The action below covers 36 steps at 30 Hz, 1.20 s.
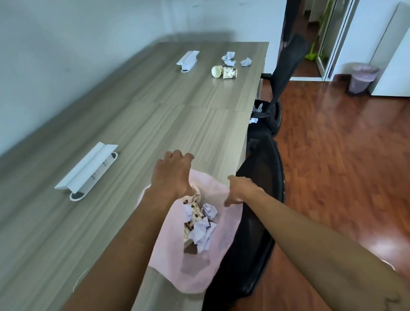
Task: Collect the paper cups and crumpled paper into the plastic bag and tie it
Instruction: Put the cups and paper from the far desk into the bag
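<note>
Both hands hold the pink plastic bag [205, 262] at its mouth — left grip [172, 175] pinching its far rim, right grip [239, 190] the near-side edge. Keep it spread wide; cups [224, 71] and crumpled paper [229, 57] lie well beyond on the bench [141, 116].

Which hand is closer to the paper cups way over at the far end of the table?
Left. The left hand reaches forward above the pink plastic bag, farther up the table toward the paper cups. The right hand hangs back at the bag's right edge. Both are far from them.
</note>
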Available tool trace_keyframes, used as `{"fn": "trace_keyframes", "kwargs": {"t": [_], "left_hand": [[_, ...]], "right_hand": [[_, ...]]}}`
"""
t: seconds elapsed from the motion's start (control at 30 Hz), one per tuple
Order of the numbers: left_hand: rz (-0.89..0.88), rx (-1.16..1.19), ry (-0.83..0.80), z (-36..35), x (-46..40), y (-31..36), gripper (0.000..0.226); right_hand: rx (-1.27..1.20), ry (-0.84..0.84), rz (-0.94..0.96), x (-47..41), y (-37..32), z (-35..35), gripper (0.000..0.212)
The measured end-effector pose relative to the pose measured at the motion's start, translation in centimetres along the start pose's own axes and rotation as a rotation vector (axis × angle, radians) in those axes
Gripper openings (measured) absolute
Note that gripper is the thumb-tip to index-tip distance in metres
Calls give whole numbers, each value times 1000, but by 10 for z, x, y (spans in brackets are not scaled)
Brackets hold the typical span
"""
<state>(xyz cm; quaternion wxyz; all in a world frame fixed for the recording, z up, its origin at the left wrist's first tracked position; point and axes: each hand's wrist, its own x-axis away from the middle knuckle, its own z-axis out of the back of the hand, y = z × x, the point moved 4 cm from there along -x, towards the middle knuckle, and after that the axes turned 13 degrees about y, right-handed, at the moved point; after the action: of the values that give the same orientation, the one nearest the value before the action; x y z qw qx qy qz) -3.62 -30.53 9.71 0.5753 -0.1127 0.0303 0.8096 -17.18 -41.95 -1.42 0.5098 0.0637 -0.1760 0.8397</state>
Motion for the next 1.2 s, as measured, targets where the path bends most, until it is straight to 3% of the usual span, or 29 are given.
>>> {"fn": "trace_keyframes", "kwargs": {"t": [0.07, 0.13, 0.2, 0.27, 0.43, 0.57, 0.73, 0.9, 1.2], "left_hand": [[50, -49, -6, -5, -3, -17, 64], [111, -13, 17, -6, -8, -33, 41], [190, 80, 27, -7, -15, -50, 29], [254, 170, 68, -4, -26, -66, 26], [426, 443, 277, 17, -67, -93, 16], [519, 563, 432, 35, -99, -97, 20], [546, 541, 583, 56, -143, -83, 37], [577, 524, 639, 59, -195, -47, 25], [663, 568, 681, 41, -294, 34, 27]], "right_hand": [[44, -3, -10, -10, -4, -6, 58], [57, 29, 9, -17, -9, -9, 11], [41, 53, 2, -25, -14, -8, 18], [-23, 83, 5, -33, -20, 2, 10], [-461, 254, -170, -55, -20, 47, 30], [-642, 364, -136, -78, -21, 87, 29], [-804, 418, -42, -124, -4, 136, 15], [-909, 469, 3, -170, 38, 195, 5], [-930, 460, 49, -265, 127, 261, 3]]}}
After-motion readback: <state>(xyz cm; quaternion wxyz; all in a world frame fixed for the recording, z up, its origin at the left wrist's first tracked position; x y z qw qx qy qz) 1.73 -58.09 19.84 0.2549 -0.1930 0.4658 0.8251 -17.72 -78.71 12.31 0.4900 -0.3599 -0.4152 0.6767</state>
